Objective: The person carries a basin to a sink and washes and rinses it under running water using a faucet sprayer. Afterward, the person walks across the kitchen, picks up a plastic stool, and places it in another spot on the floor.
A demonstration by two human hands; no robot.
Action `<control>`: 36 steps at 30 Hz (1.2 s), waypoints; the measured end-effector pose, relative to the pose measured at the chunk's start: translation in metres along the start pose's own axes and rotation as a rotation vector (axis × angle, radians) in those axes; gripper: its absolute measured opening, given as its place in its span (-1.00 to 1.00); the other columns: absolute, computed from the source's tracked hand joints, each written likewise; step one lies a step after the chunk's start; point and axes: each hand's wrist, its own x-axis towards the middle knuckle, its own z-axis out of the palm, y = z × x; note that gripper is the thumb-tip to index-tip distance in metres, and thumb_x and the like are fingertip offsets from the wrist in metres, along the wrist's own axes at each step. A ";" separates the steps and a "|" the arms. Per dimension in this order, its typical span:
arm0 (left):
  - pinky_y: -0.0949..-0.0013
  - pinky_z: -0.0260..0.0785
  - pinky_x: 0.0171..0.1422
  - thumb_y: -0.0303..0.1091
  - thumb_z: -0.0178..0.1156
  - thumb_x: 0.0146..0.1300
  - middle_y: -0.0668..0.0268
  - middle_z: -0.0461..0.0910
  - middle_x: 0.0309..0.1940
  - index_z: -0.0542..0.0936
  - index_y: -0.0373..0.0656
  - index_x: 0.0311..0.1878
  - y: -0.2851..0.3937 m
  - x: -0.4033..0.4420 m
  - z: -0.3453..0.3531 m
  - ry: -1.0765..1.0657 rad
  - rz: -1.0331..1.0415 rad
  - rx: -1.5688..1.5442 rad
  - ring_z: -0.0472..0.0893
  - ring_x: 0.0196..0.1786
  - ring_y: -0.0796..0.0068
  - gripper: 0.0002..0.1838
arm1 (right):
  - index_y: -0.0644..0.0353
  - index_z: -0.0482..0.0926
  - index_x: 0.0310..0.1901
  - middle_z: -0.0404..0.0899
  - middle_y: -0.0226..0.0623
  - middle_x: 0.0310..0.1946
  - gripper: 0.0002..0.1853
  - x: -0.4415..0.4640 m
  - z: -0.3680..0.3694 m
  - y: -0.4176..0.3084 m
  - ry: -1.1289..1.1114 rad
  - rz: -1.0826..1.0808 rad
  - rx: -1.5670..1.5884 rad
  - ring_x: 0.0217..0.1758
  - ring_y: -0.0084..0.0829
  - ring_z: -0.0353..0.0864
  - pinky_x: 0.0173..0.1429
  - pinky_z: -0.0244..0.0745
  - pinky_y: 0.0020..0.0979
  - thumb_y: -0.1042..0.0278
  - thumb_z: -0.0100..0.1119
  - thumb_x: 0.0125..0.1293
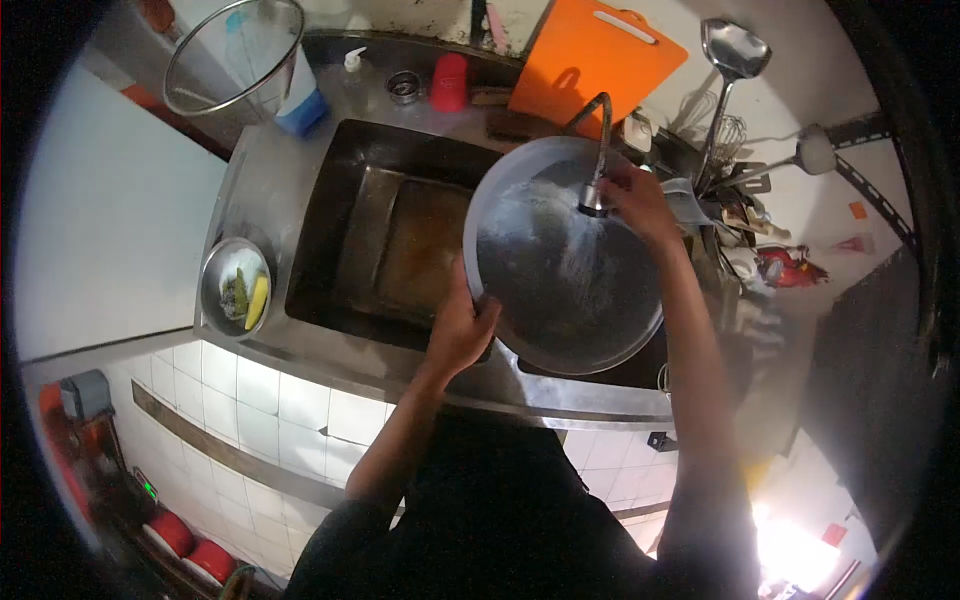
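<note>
A large round grey metal basin (560,338) is held tilted over the sink, its wide mouth facing me. My left hand (463,328) grips its left rim, with the thumb on the inner side. My right hand (636,205) is closed around the head of the flexible faucet (592,200). Water sprays from the faucet head down into the basin, where a wet, whitish sheen shows. The right fingertips are partly hidden behind the faucet head. Left of the basin lies the dark sink compartment (335,255), with a little brownish water on its floor.
A small metal bowl (208,290) with a yellow piece and a green scrubber stands on the left counter. An orange cutting board (600,65) leans at the back. Behind the sink are a red container (449,85) and a pump bottle (355,80). Utensils, including a ladle (735,50), crowd the right.
</note>
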 end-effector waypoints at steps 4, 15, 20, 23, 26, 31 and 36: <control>0.06 0.28 0.31 -0.40 0.08 0.28 -0.14 0.41 0.20 -0.02 -0.20 0.48 -0.008 0.004 0.002 0.016 0.056 0.062 0.48 0.22 -0.10 -0.25 | 0.30 0.58 -0.09 0.64 -0.15 -0.31 -0.62 0.017 0.003 0.025 0.026 -0.279 -0.633 -0.26 -0.39 0.61 -0.12 0.45 -0.28 0.17 0.27 0.20; -0.01 0.25 0.35 -0.44 0.04 0.33 -0.17 0.37 0.23 -0.05 -0.25 0.46 -0.005 0.005 0.000 0.009 0.170 0.152 0.44 0.27 -0.11 -0.29 | 0.30 0.52 0.01 0.60 -0.04 -0.13 -0.55 0.022 0.006 0.020 -0.118 -0.087 -0.655 -0.01 -0.02 0.59 0.04 0.45 -0.09 0.15 0.29 0.20; -0.01 0.28 0.34 -0.48 0.02 0.34 -0.16 0.36 0.24 -0.10 -0.25 0.46 0.012 0.005 0.002 -0.049 -0.108 -0.069 0.46 0.26 -0.09 -0.29 | 0.30 0.46 0.06 0.58 0.08 -0.12 -0.50 0.021 0.003 0.012 -0.080 0.010 -0.950 0.04 0.02 0.58 0.06 0.48 -0.01 0.16 0.30 0.17; -0.02 0.28 0.34 -0.50 0.01 0.34 -0.17 0.36 0.23 -0.11 -0.25 0.46 0.019 0.005 0.002 -0.015 -0.018 0.024 0.46 0.26 -0.08 -0.29 | 0.34 0.43 0.04 0.56 0.12 -0.09 -0.50 0.005 0.003 -0.003 0.003 -0.093 -0.882 0.08 0.04 0.55 0.13 0.47 -0.03 0.21 0.29 0.16; -0.03 0.27 0.35 -0.53 0.01 0.33 -0.17 0.36 0.23 -0.11 -0.23 0.47 0.018 0.004 0.001 0.003 0.009 0.050 0.45 0.27 -0.09 -0.28 | 0.29 0.39 0.11 0.52 0.10 -0.01 -0.45 -0.004 -0.006 -0.014 0.015 -0.017 -0.888 0.11 0.03 0.55 0.16 0.51 -0.08 0.23 0.32 0.14; -0.03 0.25 0.37 -0.59 -0.01 0.30 -0.17 0.35 0.24 -0.10 -0.23 0.47 0.012 0.004 0.002 0.022 0.117 0.119 0.43 0.28 -0.11 -0.27 | 0.30 0.30 0.23 0.43 0.08 0.09 -0.32 -0.012 -0.018 0.005 0.080 -0.153 -0.988 0.14 0.07 0.52 0.15 0.50 -0.04 0.19 0.35 0.14; -0.02 0.21 0.41 -0.61 -0.02 0.27 -0.17 0.34 0.25 -0.10 -0.24 0.46 0.015 0.005 0.002 0.022 0.036 0.104 0.41 0.30 -0.12 -0.27 | 0.28 0.23 0.30 0.38 0.09 0.10 -0.26 -0.015 -0.019 0.007 0.050 -0.125 -0.926 0.11 0.09 0.51 0.12 0.50 -0.01 0.22 0.36 0.13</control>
